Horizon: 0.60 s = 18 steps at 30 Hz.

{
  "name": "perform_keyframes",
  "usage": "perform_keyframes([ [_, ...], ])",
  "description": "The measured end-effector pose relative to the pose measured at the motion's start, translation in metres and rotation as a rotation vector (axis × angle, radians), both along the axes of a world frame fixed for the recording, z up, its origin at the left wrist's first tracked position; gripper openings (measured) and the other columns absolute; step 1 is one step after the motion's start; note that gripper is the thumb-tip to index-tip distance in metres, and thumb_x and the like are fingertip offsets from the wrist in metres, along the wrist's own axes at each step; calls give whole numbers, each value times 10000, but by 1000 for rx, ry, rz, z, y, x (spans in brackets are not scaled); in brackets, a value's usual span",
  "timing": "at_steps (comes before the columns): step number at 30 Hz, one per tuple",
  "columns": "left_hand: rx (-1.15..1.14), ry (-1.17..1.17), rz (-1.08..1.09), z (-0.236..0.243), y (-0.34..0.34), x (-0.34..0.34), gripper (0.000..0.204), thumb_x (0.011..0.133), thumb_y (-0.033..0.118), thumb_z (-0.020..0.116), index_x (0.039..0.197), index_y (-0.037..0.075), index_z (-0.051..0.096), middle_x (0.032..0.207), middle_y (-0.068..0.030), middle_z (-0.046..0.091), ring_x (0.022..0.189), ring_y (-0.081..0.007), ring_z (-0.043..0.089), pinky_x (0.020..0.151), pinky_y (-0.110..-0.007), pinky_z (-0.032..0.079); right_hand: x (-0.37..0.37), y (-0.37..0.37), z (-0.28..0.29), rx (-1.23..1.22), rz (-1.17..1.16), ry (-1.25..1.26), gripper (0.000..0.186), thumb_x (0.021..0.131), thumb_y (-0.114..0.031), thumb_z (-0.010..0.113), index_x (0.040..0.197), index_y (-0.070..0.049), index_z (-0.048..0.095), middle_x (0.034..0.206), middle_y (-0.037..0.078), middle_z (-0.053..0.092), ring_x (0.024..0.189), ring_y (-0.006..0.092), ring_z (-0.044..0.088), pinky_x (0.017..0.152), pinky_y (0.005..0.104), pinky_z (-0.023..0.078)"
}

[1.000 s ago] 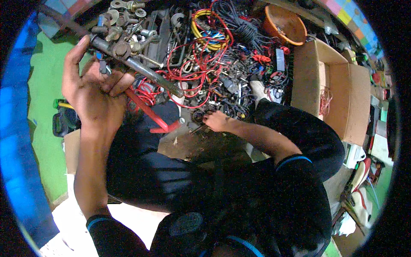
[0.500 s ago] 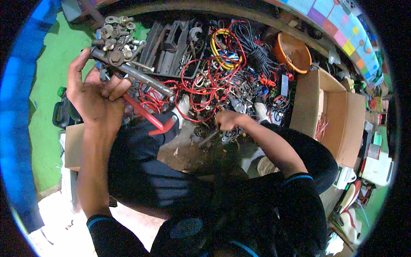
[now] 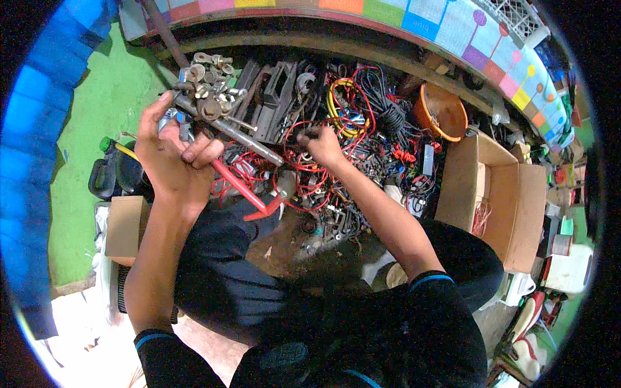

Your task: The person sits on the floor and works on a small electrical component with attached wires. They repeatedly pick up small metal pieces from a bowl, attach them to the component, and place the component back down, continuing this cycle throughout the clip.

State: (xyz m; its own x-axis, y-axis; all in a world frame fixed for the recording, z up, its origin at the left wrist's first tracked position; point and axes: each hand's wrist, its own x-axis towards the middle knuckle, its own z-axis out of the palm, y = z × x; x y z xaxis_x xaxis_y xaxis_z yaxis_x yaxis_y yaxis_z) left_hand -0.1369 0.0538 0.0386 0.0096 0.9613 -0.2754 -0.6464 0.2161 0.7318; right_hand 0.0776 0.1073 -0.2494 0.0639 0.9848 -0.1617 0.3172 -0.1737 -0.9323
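My left hand (image 3: 171,161) is raised on the left, palm up and fingers curled. It cradles a heap of bolts and nuts (image 3: 208,84), along with a long steel rod (image 3: 249,138) that slants down to the right. A red bent bar (image 3: 240,186) sticks out below its fingers. My right hand (image 3: 321,147) reaches over tangled red wire (image 3: 304,161), close to a dark tool tray (image 3: 275,97). Its darkened fingers are curled together, and what they hold, if anything, cannot be made out. Small metal parts (image 3: 343,216) lie scattered on the floor below.
An orange basin (image 3: 442,111) stands at the back right, beside an open cardboard box (image 3: 501,194). Yellow cable (image 3: 334,107) and black cable (image 3: 391,107) lie behind the wire. A colourful patterned ledge (image 3: 375,16) runs along the far side. My bent legs frame the pile.
My right hand has moved up and left, from the small parts on the floor to the wire near the tray. My left hand still holds its load, sitting slightly lower and further right in view.
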Motion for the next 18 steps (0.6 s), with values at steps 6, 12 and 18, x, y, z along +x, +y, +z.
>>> perform_keyframes([
  [6, 11, -40, -139, -7, 3, 0, 311, 876, 364, 501, 968, 70, 542, 821, -24, 609, 419, -58, 289, 417, -204, 231, 70, -42, 58, 72, 373, -364, 221, 794, -124, 652, 960, 20, 673, 835, 140, 689, 730, 160, 647, 699, 317, 509],
  [12, -12, -36, -231, -11, 0, 23, 397, 850, 410, 531, 1099, 103, 497, 893, -50, 615, 425, -72, 325, 411, -196, 277, 114, -75, 235, 155, 462, -416, 211, 820, -97, 641, 989, 28, 652, 854, 114, 685, 750, 125, 631, 718, 290, 509],
  [18, -53, 17, -345, 8, -6, 90, 334, 832, 401, 541, 1021, 126, 538, 839, 9, 601, 413, -59, 297, 404, -197, 266, 103, -131, 307, 294, 197, -156, 313, 861, -255, 632, 1006, 22, 644, 863, 203, 666, 833, 259, 662, 756, 376, 497],
])
